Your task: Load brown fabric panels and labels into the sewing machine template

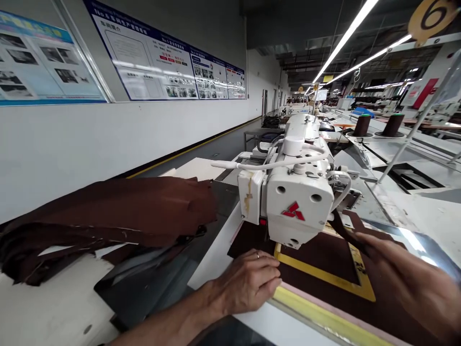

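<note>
My left hand (250,278), a ring on one finger, rests at the near left edge of a dark brown sheet (317,257). Its fingers are curled together beside the end of a yellow strip (313,307); whatever lies under them is hidden. At the right, my right hand (406,274) is closed around the end of a dark, narrow piece (344,229) beside the machine head. A yellow frame (324,275) lies flat on the brown sheet. Above it stands the white sewing machine head (300,206) with a red emblem; its needle area is mostly hidden.
Stacked brown material (118,211) lies at the left, near a pale surface (54,298). A white cable (259,166) crosses the machine top. Two dark thread cones (392,126) stand behind at the right, near a slanting metal pole (414,132). A wall runs along the left.
</note>
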Demonstrator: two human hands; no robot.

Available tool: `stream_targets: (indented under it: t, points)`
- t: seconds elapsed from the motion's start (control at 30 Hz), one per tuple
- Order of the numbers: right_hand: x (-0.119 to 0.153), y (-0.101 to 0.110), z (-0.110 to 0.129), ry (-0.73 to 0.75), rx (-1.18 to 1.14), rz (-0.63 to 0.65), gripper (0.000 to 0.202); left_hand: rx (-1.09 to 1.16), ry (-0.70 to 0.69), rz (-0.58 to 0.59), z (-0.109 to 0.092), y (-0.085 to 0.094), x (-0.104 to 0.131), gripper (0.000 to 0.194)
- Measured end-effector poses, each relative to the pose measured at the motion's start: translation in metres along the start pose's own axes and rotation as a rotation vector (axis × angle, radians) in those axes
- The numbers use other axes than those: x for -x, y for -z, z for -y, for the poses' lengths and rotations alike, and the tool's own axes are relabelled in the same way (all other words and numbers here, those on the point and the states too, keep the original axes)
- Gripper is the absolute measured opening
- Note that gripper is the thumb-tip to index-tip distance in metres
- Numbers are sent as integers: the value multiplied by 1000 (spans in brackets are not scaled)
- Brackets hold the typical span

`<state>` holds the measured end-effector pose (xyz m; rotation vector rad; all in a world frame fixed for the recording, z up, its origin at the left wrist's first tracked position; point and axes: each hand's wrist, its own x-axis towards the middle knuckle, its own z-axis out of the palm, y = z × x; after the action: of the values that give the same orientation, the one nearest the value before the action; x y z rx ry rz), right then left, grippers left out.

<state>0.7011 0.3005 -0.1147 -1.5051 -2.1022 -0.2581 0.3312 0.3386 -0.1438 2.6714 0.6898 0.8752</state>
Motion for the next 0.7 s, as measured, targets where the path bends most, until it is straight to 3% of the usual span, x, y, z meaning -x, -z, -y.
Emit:
stream_targets:
  t: [0.13, 0.23, 0.47, 0.7]
  points:
    - [-10, -43, 10, 317, 41, 239, 45, -30, 19, 2, 1, 0, 0, 22]
    - [-6, -61, 10, 418, 115, 324, 50, -34, 29, 7, 1, 1, -2, 23]
    - [-7, -69, 24, 455, 286, 223, 56, -44, 15, 47, -1, 3, -10, 22]
    - [-14, -76, 49, 456, 331, 152, 48, -91, 5, 92, -5, 4, -16, 23]
